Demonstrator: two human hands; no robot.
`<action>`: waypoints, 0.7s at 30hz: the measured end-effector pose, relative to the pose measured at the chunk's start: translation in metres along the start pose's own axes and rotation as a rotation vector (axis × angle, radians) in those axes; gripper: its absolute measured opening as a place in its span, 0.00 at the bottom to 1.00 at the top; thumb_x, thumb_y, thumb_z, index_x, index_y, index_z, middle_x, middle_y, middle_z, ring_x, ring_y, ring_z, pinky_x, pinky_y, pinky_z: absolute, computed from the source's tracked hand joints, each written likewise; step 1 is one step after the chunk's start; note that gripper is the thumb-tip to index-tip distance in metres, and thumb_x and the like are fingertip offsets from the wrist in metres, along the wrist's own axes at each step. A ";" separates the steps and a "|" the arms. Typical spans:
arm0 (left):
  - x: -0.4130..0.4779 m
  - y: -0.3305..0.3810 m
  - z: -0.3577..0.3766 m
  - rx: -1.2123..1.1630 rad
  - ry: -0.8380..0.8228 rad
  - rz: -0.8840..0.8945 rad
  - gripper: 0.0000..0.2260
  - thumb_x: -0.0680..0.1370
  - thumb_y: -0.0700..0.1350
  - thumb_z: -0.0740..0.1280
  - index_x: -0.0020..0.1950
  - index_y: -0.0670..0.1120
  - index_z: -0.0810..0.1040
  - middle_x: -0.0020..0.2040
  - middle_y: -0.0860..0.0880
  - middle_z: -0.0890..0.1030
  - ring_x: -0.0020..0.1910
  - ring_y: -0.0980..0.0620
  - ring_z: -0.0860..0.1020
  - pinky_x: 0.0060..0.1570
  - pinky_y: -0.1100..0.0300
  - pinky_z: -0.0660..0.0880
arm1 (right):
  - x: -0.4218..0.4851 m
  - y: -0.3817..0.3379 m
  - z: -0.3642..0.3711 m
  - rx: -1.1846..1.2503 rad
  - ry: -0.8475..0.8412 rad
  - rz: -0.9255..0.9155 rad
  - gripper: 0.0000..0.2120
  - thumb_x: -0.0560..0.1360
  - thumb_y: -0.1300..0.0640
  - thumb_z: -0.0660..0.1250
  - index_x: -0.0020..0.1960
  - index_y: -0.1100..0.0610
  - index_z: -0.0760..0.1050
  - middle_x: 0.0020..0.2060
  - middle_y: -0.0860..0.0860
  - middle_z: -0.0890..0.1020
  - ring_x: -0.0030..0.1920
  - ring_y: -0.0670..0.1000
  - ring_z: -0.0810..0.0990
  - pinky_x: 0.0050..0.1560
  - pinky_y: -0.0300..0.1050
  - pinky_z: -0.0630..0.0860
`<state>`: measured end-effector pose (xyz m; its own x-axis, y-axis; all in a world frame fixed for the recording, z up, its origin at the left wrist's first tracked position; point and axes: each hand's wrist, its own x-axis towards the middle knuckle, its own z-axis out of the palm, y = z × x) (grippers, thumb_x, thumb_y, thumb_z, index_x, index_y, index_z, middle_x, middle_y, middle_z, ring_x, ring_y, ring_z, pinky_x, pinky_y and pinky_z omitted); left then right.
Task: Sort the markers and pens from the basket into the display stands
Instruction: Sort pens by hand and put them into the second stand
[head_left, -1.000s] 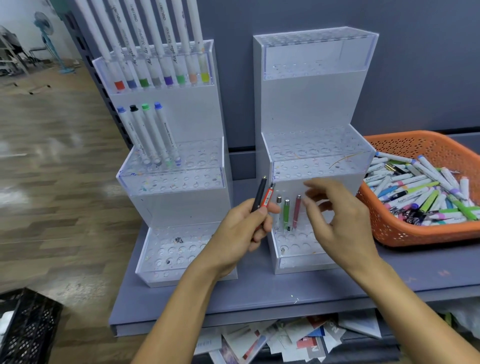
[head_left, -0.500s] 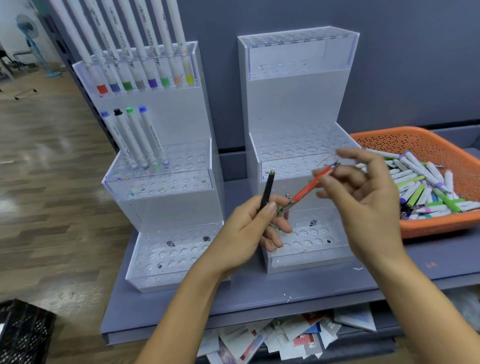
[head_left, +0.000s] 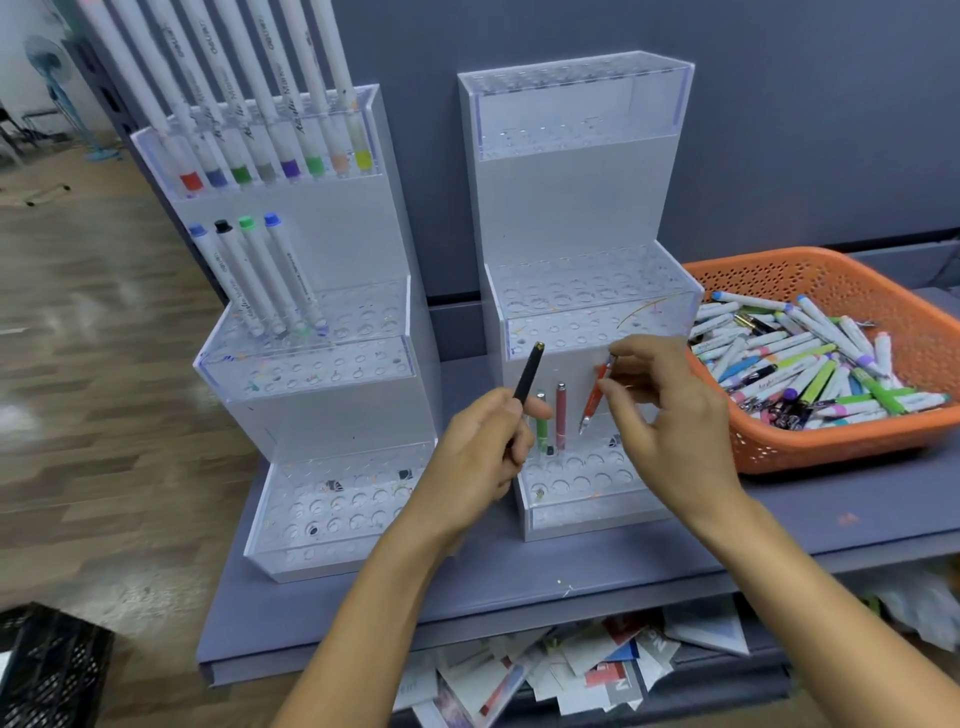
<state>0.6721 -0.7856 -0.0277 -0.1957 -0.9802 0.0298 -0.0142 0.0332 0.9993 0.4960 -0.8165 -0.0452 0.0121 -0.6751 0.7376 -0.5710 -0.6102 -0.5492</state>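
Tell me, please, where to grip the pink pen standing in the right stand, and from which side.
Pinch the pink pen near its top, coming from above. It stands upright in a hole, with the green pen close beside it, so I judge the top freest.

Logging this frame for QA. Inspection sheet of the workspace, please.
Surface: grey shelf bearing both stands and the basket.
Job's things: left display stand holds white markers on two tiers; right display stand holds green pen and pink pen low; orange basket full of mixed markers.
Clutter: papers under shelf.
Hands: left hand grips black pen; right hand pinches orange pen.
Cables: nothing seen.
Surroundings: wood floor, black crate, fan.
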 end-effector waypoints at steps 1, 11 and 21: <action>0.000 -0.001 0.000 0.007 0.002 0.005 0.12 0.83 0.43 0.54 0.48 0.47 0.77 0.30 0.53 0.69 0.26 0.56 0.62 0.26 0.63 0.59 | -0.002 0.002 0.002 -0.035 -0.022 -0.023 0.11 0.72 0.66 0.68 0.54 0.62 0.74 0.43 0.50 0.81 0.42 0.46 0.80 0.46 0.37 0.77; -0.003 -0.008 0.005 0.086 0.001 0.125 0.11 0.83 0.45 0.56 0.54 0.53 0.78 0.33 0.53 0.72 0.30 0.56 0.69 0.31 0.63 0.70 | -0.008 0.003 0.000 -0.089 -0.090 -0.011 0.11 0.74 0.59 0.68 0.56 0.59 0.77 0.43 0.52 0.82 0.43 0.48 0.81 0.46 0.42 0.78; -0.006 -0.007 0.025 0.476 0.058 0.367 0.10 0.79 0.48 0.61 0.57 0.51 0.78 0.44 0.53 0.81 0.44 0.55 0.79 0.47 0.60 0.76 | 0.009 -0.039 -0.024 0.425 -0.067 0.150 0.17 0.73 0.61 0.68 0.57 0.45 0.74 0.44 0.44 0.82 0.48 0.48 0.82 0.51 0.38 0.75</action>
<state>0.6487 -0.7753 -0.0356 -0.2174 -0.8966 0.3858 -0.3954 0.4423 0.8050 0.4987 -0.7891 -0.0077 0.0158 -0.7857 0.6184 -0.1834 -0.6102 -0.7707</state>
